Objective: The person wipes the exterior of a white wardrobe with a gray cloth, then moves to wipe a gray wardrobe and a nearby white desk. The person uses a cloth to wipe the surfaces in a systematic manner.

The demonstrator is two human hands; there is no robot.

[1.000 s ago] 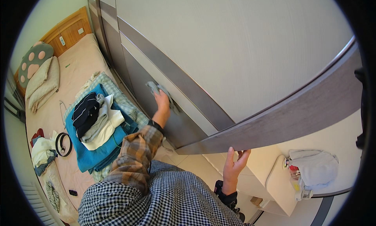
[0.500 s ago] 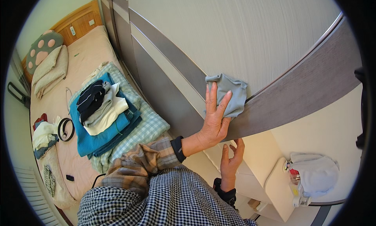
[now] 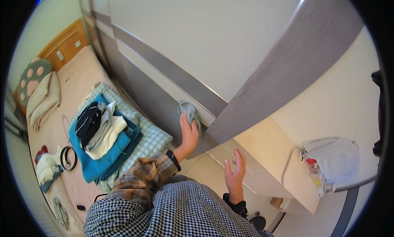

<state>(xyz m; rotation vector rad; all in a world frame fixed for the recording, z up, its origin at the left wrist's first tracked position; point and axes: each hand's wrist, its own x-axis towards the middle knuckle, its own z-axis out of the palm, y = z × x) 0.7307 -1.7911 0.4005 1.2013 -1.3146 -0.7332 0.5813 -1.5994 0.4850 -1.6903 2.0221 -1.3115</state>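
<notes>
My left hand (image 3: 188,135) presses a grey-blue cleaning cloth (image 3: 186,107) against the front of a wardrobe (image 3: 197,36). Its fingers lie over the cloth, on the pale band between the darker stripes, close to the dark curved edge panel (image 3: 271,68). Part of the cloth is hidden behind the fingers. My right hand (image 3: 235,173) hangs in the air to the right, with fingers apart and nothing in it, in front of a cream desk or shelf unit (image 3: 262,140).
On the left is a bed (image 3: 82,68) with a wooden headboard, a paw-print cushion (image 3: 35,79) and a folded checked quilt (image 3: 154,132) topped with clothes. A coiled belt (image 3: 68,158) lies nearby. A cloth-covered object (image 3: 332,157) stands on the unit at right.
My left hand has slid the cloth down and to the left over the wardrobe front. My right hand has moved slightly left and down, staying open. The head view has shifted.
</notes>
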